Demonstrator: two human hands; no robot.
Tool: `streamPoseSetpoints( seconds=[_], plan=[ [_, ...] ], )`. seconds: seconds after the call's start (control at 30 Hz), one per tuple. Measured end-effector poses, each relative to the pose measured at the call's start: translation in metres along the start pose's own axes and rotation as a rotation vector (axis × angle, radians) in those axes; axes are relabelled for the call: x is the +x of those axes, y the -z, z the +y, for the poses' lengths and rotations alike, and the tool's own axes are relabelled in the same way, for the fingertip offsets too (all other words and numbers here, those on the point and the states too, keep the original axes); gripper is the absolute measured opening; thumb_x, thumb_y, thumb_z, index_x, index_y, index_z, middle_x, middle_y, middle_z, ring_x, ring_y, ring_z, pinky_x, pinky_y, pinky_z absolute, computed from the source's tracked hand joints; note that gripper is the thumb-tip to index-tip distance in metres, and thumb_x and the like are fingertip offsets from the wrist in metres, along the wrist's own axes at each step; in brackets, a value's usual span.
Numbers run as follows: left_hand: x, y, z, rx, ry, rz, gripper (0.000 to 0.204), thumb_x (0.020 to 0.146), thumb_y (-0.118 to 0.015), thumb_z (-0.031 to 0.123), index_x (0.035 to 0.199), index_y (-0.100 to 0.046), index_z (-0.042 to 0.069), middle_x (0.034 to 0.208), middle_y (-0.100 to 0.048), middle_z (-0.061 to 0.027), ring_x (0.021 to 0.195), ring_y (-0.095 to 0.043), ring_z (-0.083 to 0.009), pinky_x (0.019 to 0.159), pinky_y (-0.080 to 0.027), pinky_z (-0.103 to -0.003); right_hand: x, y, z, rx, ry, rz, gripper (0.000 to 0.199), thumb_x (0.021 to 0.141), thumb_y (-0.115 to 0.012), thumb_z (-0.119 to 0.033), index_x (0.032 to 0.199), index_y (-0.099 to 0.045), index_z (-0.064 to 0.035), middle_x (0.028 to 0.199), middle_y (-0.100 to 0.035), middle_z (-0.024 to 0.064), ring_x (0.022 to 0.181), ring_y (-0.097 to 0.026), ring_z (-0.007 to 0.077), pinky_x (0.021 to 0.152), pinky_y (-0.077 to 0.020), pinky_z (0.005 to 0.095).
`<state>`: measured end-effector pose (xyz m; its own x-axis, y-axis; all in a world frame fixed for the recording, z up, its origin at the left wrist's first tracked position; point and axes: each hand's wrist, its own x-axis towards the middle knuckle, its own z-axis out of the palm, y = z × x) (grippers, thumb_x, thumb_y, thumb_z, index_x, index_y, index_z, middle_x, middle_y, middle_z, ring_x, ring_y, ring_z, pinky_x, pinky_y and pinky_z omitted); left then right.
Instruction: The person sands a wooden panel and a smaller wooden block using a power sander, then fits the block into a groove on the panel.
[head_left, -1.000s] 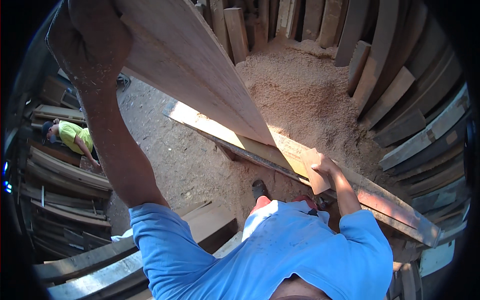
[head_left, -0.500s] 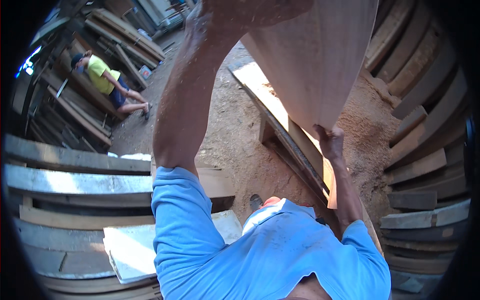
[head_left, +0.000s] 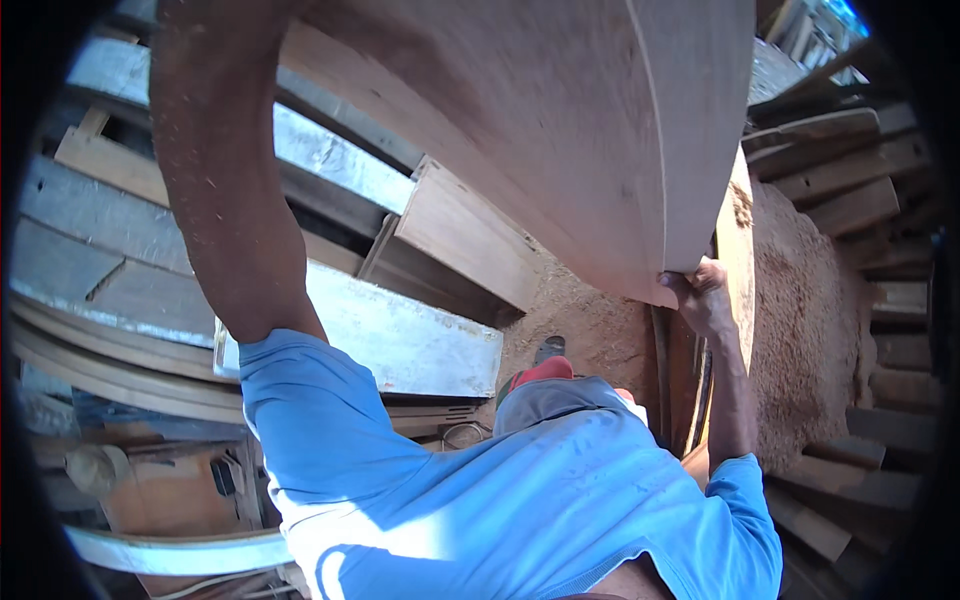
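Observation:
A wide, pale wooden board [head_left: 520, 130] rises in front of me and runs out past the upper edge. A lengthwise edge divides its visible surface; I cannot tell whether this is one thick board or two together. My right hand [head_left: 703, 292] grips its near lower end, thumb on the face and fingers partly hidden. My left forearm [head_left: 235, 190] reaches up on the left beside the board. The left hand itself lies beyond the upper edge, so its hold is hidden.
Stacked planks [head_left: 110, 215] and a pale wooden piece [head_left: 470, 235] lie left, near a whitish slab [head_left: 400, 325]. Sawdust [head_left: 800, 310] covers the ground at right, bordered by more timber [head_left: 890, 400]. A long sunlit plank [head_left: 738, 215] stretches beside the board.
The view has turned, bringing the left-hand plank stacks closer to the middle. The board now leans across them. My left hand has passed out of sight, as has the person in a yellow shirt.

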<state>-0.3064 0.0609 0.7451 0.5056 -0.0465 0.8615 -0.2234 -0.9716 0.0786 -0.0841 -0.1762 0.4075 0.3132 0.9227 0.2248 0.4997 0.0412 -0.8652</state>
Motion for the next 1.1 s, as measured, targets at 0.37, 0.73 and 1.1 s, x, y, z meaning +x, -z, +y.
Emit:
streamPoseSetpoints(
  seconds=[0.37,0.73,1.1],
  plan=[
    [-0.243,0.046,0.073,0.550,0.736,-0.289,0.045,0.089,-0.076,0.041,0.070,-0.056,0.005,0.063,-0.053,-0.0028,0.057,-0.055,-0.0179,0.052,-0.047,-0.033,0.023,-0.201,0.116,-0.150,0.090,-0.770,0.028,0.078,-0.071,-0.007,0.107,-0.074,-0.0059,0.089,-0.072,0.0230,0.087,-0.072,0.0401,0.073,-0.0549,0.0452],
    [-0.376,0.012,0.148,1.002,0.992,-0.384,0.044,0.093,-0.069,0.046,0.071,-0.057,0.010,0.063,-0.056,-0.0044,0.054,-0.052,-0.0275,0.056,-0.036,-0.039,0.026,-0.324,0.109,-0.241,0.223,-0.978,0.026,0.090,-0.055,-0.020,0.101,-0.074,-0.0058,0.092,-0.076,0.0166,0.090,-0.073,0.0360,0.078,-0.0561,0.0474],
    [-0.585,-0.077,0.104,1.089,1.316,-0.353,0.023,0.088,-0.073,0.031,0.087,-0.062,0.010,0.076,-0.063,-0.0089,0.068,-0.062,-0.0337,0.067,-0.043,-0.044,-0.008,-0.270,0.148,-0.136,-0.150,-0.850,0.046,0.097,-0.064,-0.034,0.129,-0.061,-0.0013,0.099,-0.073,0.0221,0.095,-0.071,0.0365,0.083,-0.0542,0.0462]
  ],
)
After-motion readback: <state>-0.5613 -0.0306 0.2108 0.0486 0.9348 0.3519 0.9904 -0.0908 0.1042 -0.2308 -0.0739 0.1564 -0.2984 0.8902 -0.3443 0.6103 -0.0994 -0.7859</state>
